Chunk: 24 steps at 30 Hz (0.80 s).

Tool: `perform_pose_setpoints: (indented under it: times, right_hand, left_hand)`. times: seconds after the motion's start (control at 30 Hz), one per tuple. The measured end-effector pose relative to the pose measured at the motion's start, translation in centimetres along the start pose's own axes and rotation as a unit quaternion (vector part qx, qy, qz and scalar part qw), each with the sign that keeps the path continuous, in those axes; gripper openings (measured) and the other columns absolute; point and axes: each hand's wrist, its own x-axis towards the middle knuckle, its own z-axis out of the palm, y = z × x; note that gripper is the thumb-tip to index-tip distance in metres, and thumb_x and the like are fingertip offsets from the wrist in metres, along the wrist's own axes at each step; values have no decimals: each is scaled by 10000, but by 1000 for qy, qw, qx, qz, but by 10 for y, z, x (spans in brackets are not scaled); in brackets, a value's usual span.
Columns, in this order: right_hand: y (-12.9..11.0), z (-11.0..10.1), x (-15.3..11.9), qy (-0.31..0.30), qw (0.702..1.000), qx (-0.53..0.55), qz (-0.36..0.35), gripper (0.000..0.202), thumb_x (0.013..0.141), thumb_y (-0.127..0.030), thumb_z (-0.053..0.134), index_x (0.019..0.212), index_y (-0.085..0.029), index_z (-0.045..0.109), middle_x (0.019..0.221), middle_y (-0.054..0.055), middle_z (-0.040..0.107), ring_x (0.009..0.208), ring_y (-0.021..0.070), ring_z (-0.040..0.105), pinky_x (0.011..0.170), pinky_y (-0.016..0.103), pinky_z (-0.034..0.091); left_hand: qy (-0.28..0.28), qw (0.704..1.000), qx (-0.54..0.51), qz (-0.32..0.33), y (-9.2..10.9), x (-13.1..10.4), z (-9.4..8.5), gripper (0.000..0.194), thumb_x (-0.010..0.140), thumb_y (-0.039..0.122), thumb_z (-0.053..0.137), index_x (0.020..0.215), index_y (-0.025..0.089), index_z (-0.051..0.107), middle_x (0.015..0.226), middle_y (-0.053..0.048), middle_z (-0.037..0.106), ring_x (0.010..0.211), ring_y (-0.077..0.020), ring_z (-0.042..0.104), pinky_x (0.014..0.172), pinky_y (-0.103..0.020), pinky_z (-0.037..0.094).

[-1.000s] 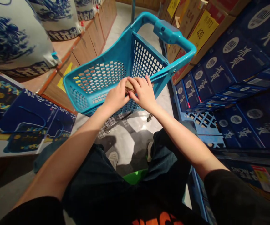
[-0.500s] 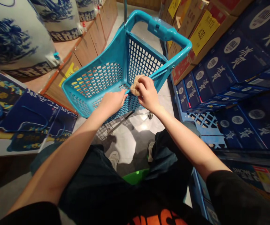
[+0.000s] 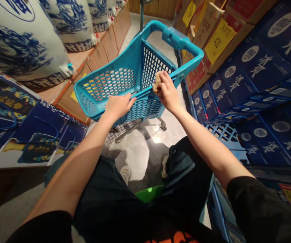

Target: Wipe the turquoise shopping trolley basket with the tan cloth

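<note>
A blue plastic shopping cart [image 3: 120, 76] stands ahead with its handle to the upper right. My left hand [image 3: 118, 105] is closed over the cart's near rim, fingers over the edge and thumb pointing right. My right hand [image 3: 168, 91] grips a crumpled tan cloth [image 3: 156, 83] against the same rim, farther right and nearer the handle. The cart basket holds nothing that I can see, and its perforated walls show the floor and a wooden cabinet behind.
Large blue-and-white jars [image 3: 71, 23] line a wooden counter [image 3: 97, 55] at the left, with dark blue gift bags [image 3: 37, 135] below. Stacked blue boxes [image 3: 256, 64] and cartons with a yellow price sign [image 3: 217, 42] flank the right. Something green [image 3: 149, 194] lies beneath me.
My right hand and the cloth have moved right along the rim, toward the handle. My left hand has shifted slightly left on the rim. The cart appears slightly farther right and lower in view.
</note>
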Motion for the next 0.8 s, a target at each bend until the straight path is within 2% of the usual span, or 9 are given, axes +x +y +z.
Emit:
perform_pose_setpoints:
  times: [0.07,0.13,0.27,0.33,0.43,0.53,0.6,0.67,0.8]
  right_hand:
    - [-5,7,5,-39,999,13,-19,253,1104,-358,528,1232,-281,731,1777,97,551,1734,298,412,1398,702,413]
    - [6,7,11,-40,999,25,-21,242,1107,-422,563,1203,-291,743,1730,97,604,1709,313,452,1390,699,424]
    - [46,1,18,76,996,27,23,347,1137,-518,494,1111,-287,752,1631,125,667,1637,345,518,1377,742,391]
    - [52,7,17,118,991,27,51,371,1141,-525,479,1139,-273,751,1609,160,667,1561,363,573,1334,764,423]
    - [33,31,10,102,991,37,83,348,1146,-474,472,1248,-259,726,1483,167,724,1417,335,664,1248,723,532]
    - [11,49,6,23,996,59,62,356,1168,-425,415,1332,-271,691,1426,120,745,1374,277,692,1219,598,596]
    - [11,44,7,15,995,68,69,393,1183,-435,369,1353,-257,676,1411,123,743,1355,276,701,1192,579,620]
    - [22,27,8,42,994,58,87,443,1192,-461,324,1331,-231,676,1395,149,733,1371,304,686,1204,628,602]
    - [42,0,6,98,991,11,89,379,1131,-529,485,1167,-251,741,1341,160,720,1336,345,677,1213,669,571]
  left_hand:
    - [-1,1000,-8,-14,-3,5,-1,637,1180,498,264,1369,128,747,1161,-267,837,1148,-465,807,837,-439,527]
    - [-3,1000,-14,-23,-6,10,-1,640,1181,499,265,1361,130,756,1178,-273,834,1172,-473,803,852,-448,524]
    - [0,999,-19,-27,-14,18,1,633,1178,496,283,1342,124,767,1191,-282,831,1214,-482,792,918,-474,536]
    - [4,999,-21,-27,-17,20,3,637,1175,494,285,1332,111,770,1188,-294,828,1216,-497,789,945,-500,545]
    - [5,999,-20,-28,-19,21,5,649,1168,493,285,1334,90,765,1182,-311,823,1209,-522,788,969,-535,547]
    - [-1,1000,-16,-22,-19,19,4,656,1168,494,275,1345,87,759,1178,-312,822,1205,-523,791,971,-536,549]
    - [-3,1000,-11,-19,-19,16,3,657,1171,496,269,1342,93,759,1175,-310,824,1203,-515,794,962,-524,554]
    - [-5,1000,-10,-17,-18,13,3,653,1172,495,273,1338,95,762,1168,-306,826,1194,-503,799,946,-505,555]
    - [-4,1000,-20,-11,-13,12,4,645,1173,485,283,1327,89,769,1166,-301,827,1183,-497,803,929,-489,551]
